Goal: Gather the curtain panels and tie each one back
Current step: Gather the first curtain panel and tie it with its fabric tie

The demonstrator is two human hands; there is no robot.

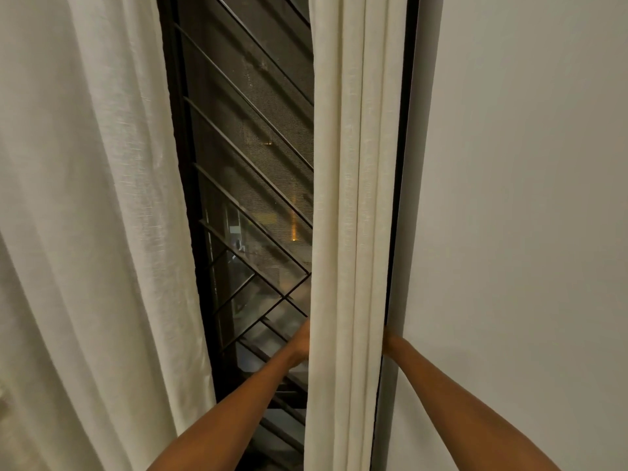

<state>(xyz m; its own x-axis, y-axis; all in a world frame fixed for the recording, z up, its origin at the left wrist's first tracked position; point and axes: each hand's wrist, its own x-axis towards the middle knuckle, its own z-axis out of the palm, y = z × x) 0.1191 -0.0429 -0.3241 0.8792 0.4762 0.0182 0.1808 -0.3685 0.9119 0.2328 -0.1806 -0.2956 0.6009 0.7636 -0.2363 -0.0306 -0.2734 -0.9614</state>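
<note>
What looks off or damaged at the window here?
Nothing stands out. The right curtain panel hangs in neat folds between the left hand and right hand; left curtain panel and window grille look intact.

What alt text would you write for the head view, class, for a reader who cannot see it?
Two bare arms reach around a gathered cream curtain, the left hand and right hand mostly hidden behind its folds. Left of it is a dark barred window, then a second, loose curtain.
</note>
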